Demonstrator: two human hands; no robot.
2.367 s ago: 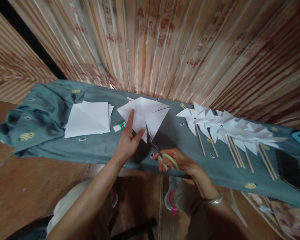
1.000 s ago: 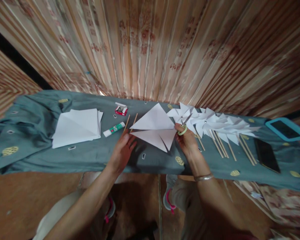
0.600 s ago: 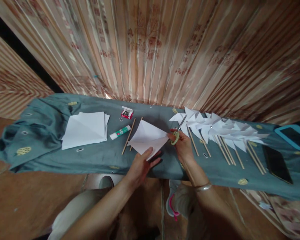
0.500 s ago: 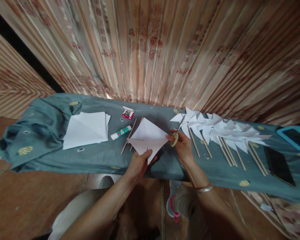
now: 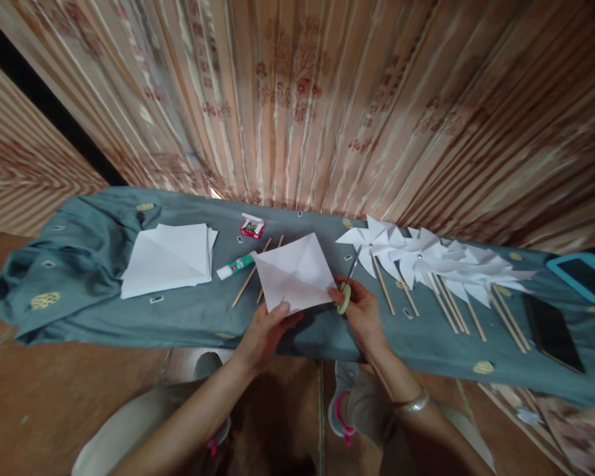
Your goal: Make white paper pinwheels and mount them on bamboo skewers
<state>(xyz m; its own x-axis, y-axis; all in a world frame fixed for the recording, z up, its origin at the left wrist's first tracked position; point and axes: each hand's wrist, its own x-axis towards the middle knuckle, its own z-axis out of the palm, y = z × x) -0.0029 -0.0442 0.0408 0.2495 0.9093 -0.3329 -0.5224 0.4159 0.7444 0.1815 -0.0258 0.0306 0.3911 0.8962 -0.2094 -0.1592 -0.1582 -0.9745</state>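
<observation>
A white square sheet of paper (image 5: pixel 297 270) with crease lines is held up over the cloth. My left hand (image 5: pixel 268 325) pinches its lower left edge, thumb on top, beside a short slit. At its right corner, my right hand (image 5: pixel 359 304) touches the paper with thumb and fingertips. That same hand is closed round the pale green handles of a pair of scissors (image 5: pixel 346 301), whose blades point up and away. Two thin wooden sticks (image 5: pixel 245 285) lie just left of the sheet, partly hidden by it. A glue stick (image 5: pixel 237 265) rests near them.
A stack of white paper (image 5: pixel 166 259) lies at left, a small red box (image 5: pixel 252 227) at the back. Paper pinwheels (image 5: pixel 426 254) on sticks overlap at right, near a dark phone (image 5: pixel 553 330) and a blue-framed device (image 5: pixel 582 274). A curtain (image 5: pixel 297 99) hangs behind the cloth-covered table (image 5: pixel 188 324).
The sheet has been turned and flattened out; its lower part was bent up before. My left hand has shifted slightly left and down along its edge. The scissors stay in my right hand.
</observation>
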